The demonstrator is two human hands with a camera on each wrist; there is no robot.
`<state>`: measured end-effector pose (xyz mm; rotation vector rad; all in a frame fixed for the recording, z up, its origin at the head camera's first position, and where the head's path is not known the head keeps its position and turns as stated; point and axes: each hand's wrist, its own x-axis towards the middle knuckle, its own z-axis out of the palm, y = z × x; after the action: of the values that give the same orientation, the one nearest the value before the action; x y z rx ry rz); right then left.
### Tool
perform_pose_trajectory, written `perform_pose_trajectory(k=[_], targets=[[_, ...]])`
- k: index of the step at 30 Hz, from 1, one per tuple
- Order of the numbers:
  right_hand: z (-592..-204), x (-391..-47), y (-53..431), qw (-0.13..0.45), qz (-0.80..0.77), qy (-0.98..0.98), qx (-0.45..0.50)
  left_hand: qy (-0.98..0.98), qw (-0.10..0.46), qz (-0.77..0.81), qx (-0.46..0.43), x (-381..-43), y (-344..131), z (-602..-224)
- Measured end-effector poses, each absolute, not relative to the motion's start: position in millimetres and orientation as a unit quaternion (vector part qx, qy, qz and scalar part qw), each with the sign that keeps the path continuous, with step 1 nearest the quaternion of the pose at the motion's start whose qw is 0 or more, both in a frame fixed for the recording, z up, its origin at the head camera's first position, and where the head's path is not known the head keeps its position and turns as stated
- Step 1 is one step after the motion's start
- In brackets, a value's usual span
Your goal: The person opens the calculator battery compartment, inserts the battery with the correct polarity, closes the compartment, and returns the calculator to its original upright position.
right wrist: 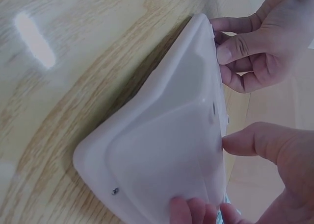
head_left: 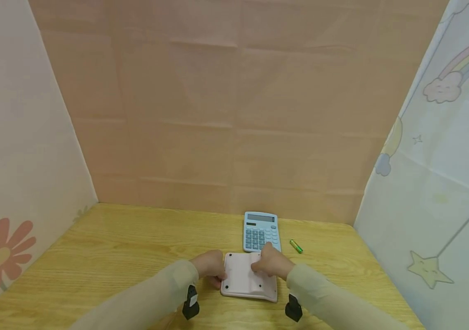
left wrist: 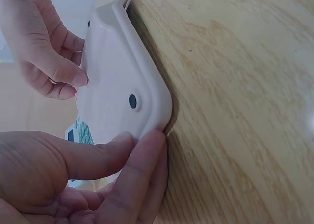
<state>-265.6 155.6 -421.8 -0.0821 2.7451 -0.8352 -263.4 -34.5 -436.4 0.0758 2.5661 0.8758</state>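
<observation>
A pink calculator (head_left: 240, 270) lies face down on the table, its back with several small dark dots turned up. My left hand (head_left: 211, 265) pinches its left edge; in the left wrist view the thumb (left wrist: 115, 153) is on the back and fingers curl at the corner. My right hand (head_left: 273, 262) rests on the right part of the back, its thumb (right wrist: 250, 140) touching the surface well apart from the other fingertips. Just beyond stands a light blue calculator (head_left: 260, 231), lying face up. A green battery (head_left: 296, 246) lies to its right.
The wooden table (head_left: 144, 243) meets a brown sheet (head_left: 201, 137) at the back. Pale printed sheets hang at the left (head_left: 24, 137) and right (head_left: 444, 174). Each wrist carries a small black camera mount (head_left: 191, 302).
</observation>
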Motion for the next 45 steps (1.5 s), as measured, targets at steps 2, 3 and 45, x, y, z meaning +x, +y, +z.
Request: perform_pose_trajectory(k=[2,3,45], targets=[[-421,-266,155,0.137,-0.285,0.948,-0.027,0.924,0.212,0.316,0.027,-263,-34,-436],[-421,-266,155,0.137,-0.283,0.949,-0.027,0.925,0.213,0.314,0.027,-263,-34,-436],[-414,-267,170,0.175,-0.345,0.919,-0.081,0.929,0.214,0.303,0.011,-262,-34,-433]])
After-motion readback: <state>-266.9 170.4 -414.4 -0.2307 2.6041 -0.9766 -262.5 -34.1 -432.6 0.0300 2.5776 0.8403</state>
